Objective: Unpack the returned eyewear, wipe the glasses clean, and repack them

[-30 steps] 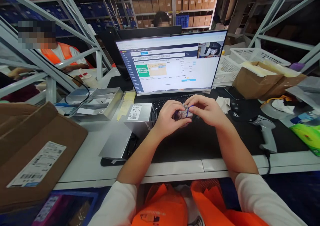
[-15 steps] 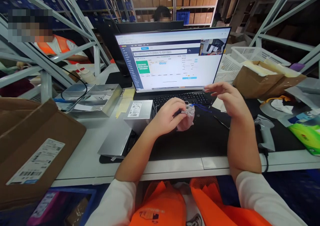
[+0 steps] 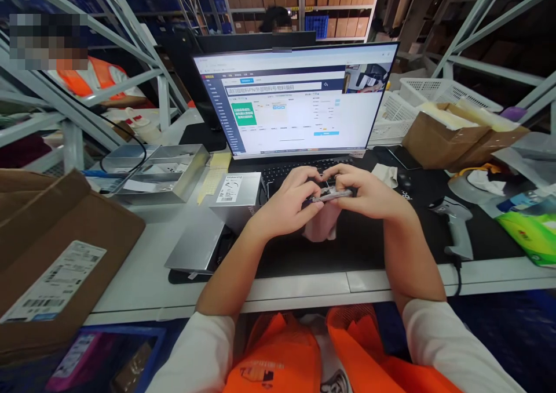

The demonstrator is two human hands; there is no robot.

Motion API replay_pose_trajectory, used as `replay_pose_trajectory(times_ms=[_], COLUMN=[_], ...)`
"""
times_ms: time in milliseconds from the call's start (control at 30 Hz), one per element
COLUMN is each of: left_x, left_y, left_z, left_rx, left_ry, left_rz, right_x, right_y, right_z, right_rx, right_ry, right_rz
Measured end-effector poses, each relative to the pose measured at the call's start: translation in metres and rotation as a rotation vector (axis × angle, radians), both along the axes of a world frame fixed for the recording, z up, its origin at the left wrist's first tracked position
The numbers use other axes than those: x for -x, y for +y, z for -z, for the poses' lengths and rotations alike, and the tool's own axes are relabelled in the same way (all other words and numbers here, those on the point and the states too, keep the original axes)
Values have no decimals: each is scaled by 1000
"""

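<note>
My left hand (image 3: 289, 203) and my right hand (image 3: 367, 191) meet above the black desk mat (image 3: 347, 242), just in front of the keyboard (image 3: 295, 171). Together they pinch a small flat pinkish-grey packet (image 3: 332, 195) held level between the fingertips, its lower part hanging toward the mat. Both hands have fingers curled closed on it. A silver box (image 3: 237, 193) with a white barcode label stands just left of my left hand.
A monitor (image 3: 293, 100) stands behind the keyboard. A barcode scanner (image 3: 454, 222) lies at the right, with an open cardboard box (image 3: 456, 132) and white baskets (image 3: 438, 94) behind it. Metal trays (image 3: 160, 170) and a large cardboard box (image 3: 56, 254) sit at the left. Two other people sit farther back.
My right hand, which had pulled away to the right with fingers spread, has come back to the packet. Both hands now grip it and hold it flatter.
</note>
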State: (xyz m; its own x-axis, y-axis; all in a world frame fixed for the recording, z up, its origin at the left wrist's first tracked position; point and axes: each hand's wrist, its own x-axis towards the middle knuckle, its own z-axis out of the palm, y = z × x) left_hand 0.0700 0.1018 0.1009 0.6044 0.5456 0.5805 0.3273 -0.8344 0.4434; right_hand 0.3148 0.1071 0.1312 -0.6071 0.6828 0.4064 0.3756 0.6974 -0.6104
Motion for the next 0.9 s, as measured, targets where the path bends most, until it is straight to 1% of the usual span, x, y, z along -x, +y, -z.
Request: replay_pose_trajectory(times_ms=[67, 167, 267, 300, 367, 433, 500, 533, 567, 667, 700, 767, 900], left_x=[0, -3, -5, -5, -2, 2, 3, 3, 2, -2, -5, -10, -22], left_y=[1, 4, 7, 8, 9, 10, 12, 12, 13, 15, 15, 15, 13], left_z=[-2, 0, 3, 3, 3, 1, 1, 2, 3, 8, 10, 14, 21], left_rx=[12, 36, 75, 71, 32, 22, 92, 147, 198, 282, 292, 300, 248], left_ry=[68, 15, -93, -106, -66, 38, 90, 66, 1, -308, -401, -532, -607], left_rz=[-18, 12, 80, 75, -9, -136, -226, -224, -197, -85, -77, -102, -125], right_x=[-8, -12, -11, -12, -17, -21, -21, -19, -15, -4, -2, 2, 3], right_y=[5, 5, 2, 1, 0, -2, -5, -8, -10, -16, -16, -16, -12], right_z=[-2, -4, -7, -8, -10, -12, -13, -13, -13, -13, -13, -11, -5], right_rx=[31, 46, 60, 73, 77, 50, 29, 29, 31, 5, -12, -40, -22], right_ry=[16, 62, 85, 84, 68, 27, -33, -63, -85, -126, -143, -190, -270], right_rz=[36, 75, 13, -12, -1, 89, 187, 215, 232, 272, 292, 332, 391])
